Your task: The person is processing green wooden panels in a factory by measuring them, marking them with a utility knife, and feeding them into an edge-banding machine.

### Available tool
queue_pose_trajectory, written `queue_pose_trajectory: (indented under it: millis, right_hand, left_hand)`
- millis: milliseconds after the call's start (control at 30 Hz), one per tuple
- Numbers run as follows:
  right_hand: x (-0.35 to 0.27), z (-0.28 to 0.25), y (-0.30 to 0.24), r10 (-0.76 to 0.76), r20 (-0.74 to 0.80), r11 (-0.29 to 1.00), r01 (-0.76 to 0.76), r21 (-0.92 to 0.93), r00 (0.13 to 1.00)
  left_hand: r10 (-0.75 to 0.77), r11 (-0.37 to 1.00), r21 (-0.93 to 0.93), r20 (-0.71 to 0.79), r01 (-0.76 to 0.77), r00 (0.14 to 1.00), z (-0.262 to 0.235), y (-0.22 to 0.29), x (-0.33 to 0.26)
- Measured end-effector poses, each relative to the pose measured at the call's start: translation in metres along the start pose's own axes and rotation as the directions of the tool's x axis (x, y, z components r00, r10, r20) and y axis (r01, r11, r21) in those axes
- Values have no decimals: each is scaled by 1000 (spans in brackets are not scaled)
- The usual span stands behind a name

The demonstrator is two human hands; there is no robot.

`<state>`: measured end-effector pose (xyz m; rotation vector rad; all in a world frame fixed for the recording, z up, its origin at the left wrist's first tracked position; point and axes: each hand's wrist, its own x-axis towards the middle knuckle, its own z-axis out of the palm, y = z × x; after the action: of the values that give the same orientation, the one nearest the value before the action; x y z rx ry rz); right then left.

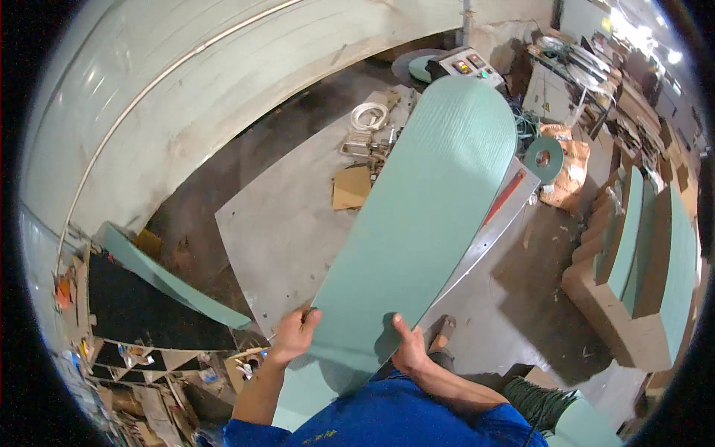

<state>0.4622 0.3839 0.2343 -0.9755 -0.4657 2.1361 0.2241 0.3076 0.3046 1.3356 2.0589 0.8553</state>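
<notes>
A long pale-green foam panel (424, 216) (ribbed on its face, rounded at the far end) is held at its near end by both hands and stretches away over the grey metal counter (275, 231). The left hand (294, 334) is wrapped around the panel's left edge, fingers (311, 319) curled onto the face. The right hand (410, 349) is pressed on the near end, thumb up, its other fingers hidden beneath. A cardboard scrap (351, 186) and a white hose coil (370, 116) lie on the counter; stacked green panels (633, 238) stand well apart at right
</notes>
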Motion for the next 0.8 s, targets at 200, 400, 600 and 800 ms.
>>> queue_pose_trajectory:
  millis: [200,400,600,800]
  right_hand:
    - [1,10,-8,-66,-48,986,58,-157,997]
    - [-27,30,-26,-69,-101,974,45,-224,993]
    - [-24,21,-29,-99,17,978,100,-181,995]
    - [-20,11,-35,-101,-117,950,61,-305,988]
  left_hand:
    - [23,994,-100,-91,-32,996,-12,15,-21]
    - [-15,981,-189,-237,-31,971,-6,26,-40]
    - [-39,965,-261,-287,-39,957,0,28,-40]
    - [-21,949,-308,-279,-69,960,-3,54,-31]
